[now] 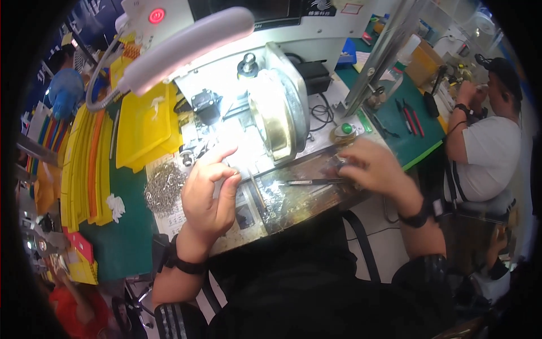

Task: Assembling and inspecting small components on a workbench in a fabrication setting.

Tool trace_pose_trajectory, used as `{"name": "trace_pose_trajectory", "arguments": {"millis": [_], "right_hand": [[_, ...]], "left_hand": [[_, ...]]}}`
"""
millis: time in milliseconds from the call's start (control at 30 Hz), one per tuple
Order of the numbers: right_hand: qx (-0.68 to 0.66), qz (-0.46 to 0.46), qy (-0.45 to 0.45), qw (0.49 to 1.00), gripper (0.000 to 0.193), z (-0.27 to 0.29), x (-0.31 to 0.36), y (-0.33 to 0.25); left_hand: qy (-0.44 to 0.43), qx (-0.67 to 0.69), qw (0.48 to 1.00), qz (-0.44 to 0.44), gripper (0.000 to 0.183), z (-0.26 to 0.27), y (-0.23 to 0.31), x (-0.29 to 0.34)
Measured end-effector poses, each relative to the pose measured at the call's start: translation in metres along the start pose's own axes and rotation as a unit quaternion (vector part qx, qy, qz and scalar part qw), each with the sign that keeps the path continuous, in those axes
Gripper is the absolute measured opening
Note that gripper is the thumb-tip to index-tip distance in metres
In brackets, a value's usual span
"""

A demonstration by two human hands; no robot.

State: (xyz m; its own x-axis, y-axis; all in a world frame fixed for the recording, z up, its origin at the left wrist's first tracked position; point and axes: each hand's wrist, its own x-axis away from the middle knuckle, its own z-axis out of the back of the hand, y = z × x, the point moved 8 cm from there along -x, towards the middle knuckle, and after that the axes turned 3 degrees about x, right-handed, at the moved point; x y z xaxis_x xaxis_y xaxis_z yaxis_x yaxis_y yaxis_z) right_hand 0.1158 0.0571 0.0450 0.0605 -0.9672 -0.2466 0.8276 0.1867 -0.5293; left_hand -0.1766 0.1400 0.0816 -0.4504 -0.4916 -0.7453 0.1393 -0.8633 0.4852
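- The table point(132, 248) is spreading across the view, its green top showing to the left and right of the machine.
- The machine point(333, 34) is standing at the middle, pale and boxy, facing the person.
- A co-worker point(486, 150) in a white top and dark cap is sitting at the right, holding both hands raised.
- A lamp point(192, 48) is stretching over the machine's left part, shining brightly on it.
- Yellow trays point(70, 169) are lying side by side at the left, an orange strip showing among them.
- A yellow bin point(132, 158) is sitting between the trays and the machine.
- A wheel point(274, 116) is standing upright on the machine's front.
- The right hand point(372, 166) is blurring; its fingers are curling in at the tool's right end, but I cannot tell whether they are grasping it.
- The left hand point(206, 195) is hovering left of the wheel; thumb and index finger are nearly meeting, and I cannot tell whether they are pinching anything.
- A chain pile point(164, 189) is lying just left of the left hand.
- Red-handled pliers point(416, 121) are resting on the table's right part.
- A thin dark tool point(311, 182) is lying before the wheel, pointing left from the right hand.
- A green button point(346, 128) is showing just beyond the right hand.
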Motion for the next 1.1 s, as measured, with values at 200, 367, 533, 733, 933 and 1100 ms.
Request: {"name": "trace_pose_trajectory", "arguments": {"millis": [200,367,533,733,933,1100], "right_hand": [[0.058,0.046,-0.03,0.997,0.015,-0.024,0.017,-0.003],[-0.008,-0.059,-0.016,0.998,0.008,-0.01,0.013,0.01],[-0.257,-0.164,0.052,0.951,0.011,0.007,0.01,0.014],[-0.344,-0.216,-0.006,0.914,0.018,-0.026,-0.001,0.004],[-0.31,0.052,0.165,0.935,0.018,0.032,-0.017,-0.095],[-0.236,0.198,0.156,0.939,0.017,0.045,-0.037,-0.137]], "left_hand": [[0.005,0.011,1.0,0.001,0.009,0.0,-0.001,0.0],[0.007,0.006,1.0,0.005,0.01,0.002,-0.001,0.002],[0.008,0.003,1.0,-0.002,0.01,0.001,-0.002,0.002],[0.004,0.013,1.0,-0.016,0.013,0.0,0.001,0.001],[0.005,-0.014,0.999,-0.05,0.016,0.0,0.001,0.002],[0.011,-0.03,0.997,-0.065,0.019,0.001,0.002,0.002]]}}
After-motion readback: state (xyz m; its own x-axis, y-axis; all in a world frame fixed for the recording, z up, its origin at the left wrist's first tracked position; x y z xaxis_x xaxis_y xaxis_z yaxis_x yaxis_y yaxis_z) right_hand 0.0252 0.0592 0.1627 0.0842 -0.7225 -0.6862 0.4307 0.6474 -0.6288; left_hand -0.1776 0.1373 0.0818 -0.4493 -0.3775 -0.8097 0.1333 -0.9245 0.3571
